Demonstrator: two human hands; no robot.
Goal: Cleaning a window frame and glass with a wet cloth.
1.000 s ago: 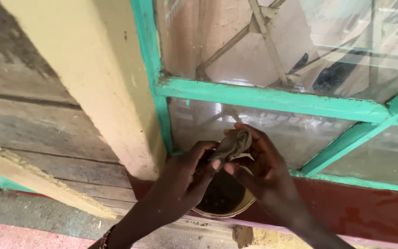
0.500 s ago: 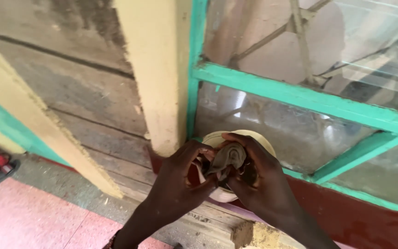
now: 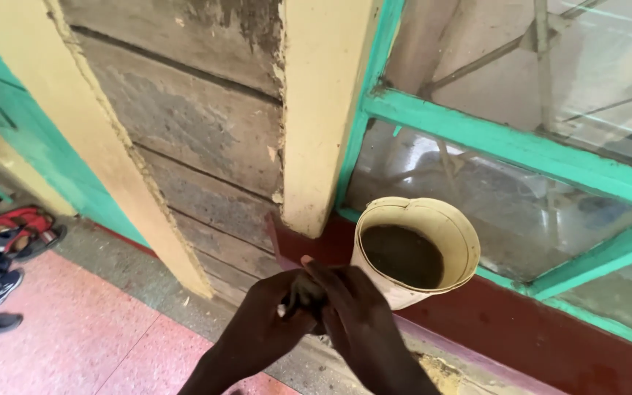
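Both hands dropped off the bucket (image 3: 416, 252), left hand (image 3: 268, 325) and right hand (image 3: 352, 322) now pressed together, squeezing the rag (image 3: 303, 291) just below-left of its rim, probably wringing it.

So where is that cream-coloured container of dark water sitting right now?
In the head view, the cream container sits right of centre on the dark red sill, below the green-framed window, just beyond the right hand.

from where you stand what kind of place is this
Likely the outside of a house, by a veranda wall. A green-framed window sits in a wall of weathered planks, shoes lie on the red floor, and both hands wring a cloth beside a cream container on the sill.
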